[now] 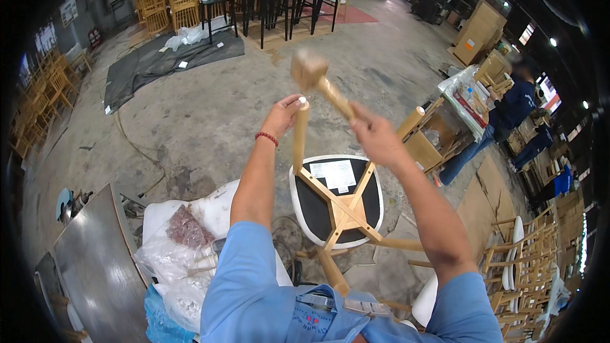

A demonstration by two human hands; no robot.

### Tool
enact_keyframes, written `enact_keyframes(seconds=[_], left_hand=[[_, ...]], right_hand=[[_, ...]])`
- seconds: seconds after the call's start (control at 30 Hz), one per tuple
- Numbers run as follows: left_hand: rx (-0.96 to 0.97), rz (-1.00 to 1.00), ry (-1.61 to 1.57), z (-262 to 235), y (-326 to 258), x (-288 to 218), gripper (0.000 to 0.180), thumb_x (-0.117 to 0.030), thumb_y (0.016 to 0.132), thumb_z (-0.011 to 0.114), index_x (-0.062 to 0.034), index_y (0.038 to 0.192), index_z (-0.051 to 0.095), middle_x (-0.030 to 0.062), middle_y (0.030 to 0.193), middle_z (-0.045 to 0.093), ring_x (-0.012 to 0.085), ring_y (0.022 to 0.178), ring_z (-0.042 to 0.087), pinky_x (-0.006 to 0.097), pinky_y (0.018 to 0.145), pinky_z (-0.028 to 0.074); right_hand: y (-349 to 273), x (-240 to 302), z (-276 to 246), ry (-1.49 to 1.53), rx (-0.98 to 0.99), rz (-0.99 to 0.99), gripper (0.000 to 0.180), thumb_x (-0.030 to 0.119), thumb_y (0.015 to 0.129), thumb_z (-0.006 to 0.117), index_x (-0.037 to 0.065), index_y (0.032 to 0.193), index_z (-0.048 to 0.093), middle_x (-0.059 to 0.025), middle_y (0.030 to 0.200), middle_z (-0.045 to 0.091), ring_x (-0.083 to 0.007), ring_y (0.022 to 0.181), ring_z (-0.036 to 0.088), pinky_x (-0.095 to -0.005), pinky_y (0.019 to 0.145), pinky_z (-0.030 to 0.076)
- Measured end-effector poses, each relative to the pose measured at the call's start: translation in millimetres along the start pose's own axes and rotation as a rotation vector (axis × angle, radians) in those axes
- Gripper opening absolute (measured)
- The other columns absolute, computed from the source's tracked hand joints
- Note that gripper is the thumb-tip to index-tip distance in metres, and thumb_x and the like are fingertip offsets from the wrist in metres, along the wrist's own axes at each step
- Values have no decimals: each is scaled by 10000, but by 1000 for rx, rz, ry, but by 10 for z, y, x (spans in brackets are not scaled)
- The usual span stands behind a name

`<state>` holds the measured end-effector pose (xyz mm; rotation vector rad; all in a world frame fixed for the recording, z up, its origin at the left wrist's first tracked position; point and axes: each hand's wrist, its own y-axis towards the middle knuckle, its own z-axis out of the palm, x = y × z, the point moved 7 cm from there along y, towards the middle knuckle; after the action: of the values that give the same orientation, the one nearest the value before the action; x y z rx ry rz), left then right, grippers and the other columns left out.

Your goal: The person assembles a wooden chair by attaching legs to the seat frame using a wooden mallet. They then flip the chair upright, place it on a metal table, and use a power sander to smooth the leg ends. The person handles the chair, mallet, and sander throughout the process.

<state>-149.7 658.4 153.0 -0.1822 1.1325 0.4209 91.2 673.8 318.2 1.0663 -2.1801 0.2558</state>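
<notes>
An upside-down chair (348, 211) stands in front of me, with a white seat rim, black underside, wooden cross brace and wooden legs pointing up and outward. At the tip of its far left leg (300, 136), my left hand (284, 116) pinches a small white foot glide (302, 100). My right hand (376, 133) grips the handle of a wooden mallet (309, 70). The mallet head is blurred and hangs in the air just above that leg tip, apart from it. Another white glide (420, 110) caps the far right leg.
Plastic bags (184, 254) with small parts lie on a white surface at my left, beside a metal-topped table (98, 254). Stacked wooden chairs (521, 260) stand at the right. A person (513, 101) works at a plastic-covered table (462, 101). Black stools (267, 0) stand far back.
</notes>
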Motion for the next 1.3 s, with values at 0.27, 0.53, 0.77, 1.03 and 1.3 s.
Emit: enact_keyframes(seconds=[0.27,0.53,0.77,1.03,1.3], left_hand=[[-174,35,813,-106,-108,95,540,-195,792,768,-19,1259,558,154,1174,659,276,1083,636,382,921,496],[-245,24,837,-98,-34,176,516,-164,771,767,-49,1231,562,177,1169,661,317,1085,639,392,941,493],[-314,35,875,-81,-37,202,507,-179,777,760,-53,1226,560,174,1163,664,333,1088,633,409,939,493],[-365,38,1012,38,-68,214,500,-209,775,753,-8,1196,574,192,1141,671,308,1036,662,405,902,501],[-249,466,1408,114,-1183,519,281,-247,838,704,16,938,702,221,828,677,365,801,671,436,701,512]], right_hand=[[-301,1418,-1022,681,-556,-710,533,279,1021,489,113,1503,334,-8,645,528,-50,485,457,-182,412,342],[-307,-782,-241,128,94,468,497,297,994,498,149,1464,435,-29,647,527,-113,487,487,-287,423,404],[-69,883,-1046,571,-513,-282,535,299,1007,499,110,1491,375,4,634,502,-75,504,466,-257,446,414],[-626,-932,211,117,21,359,510,231,961,556,41,1422,449,-230,1079,674,-309,1049,642,-365,924,479],[-2677,-1560,-249,579,-370,324,377,307,856,753,32,1083,634,-15,868,640,-108,802,572,-306,736,494]])
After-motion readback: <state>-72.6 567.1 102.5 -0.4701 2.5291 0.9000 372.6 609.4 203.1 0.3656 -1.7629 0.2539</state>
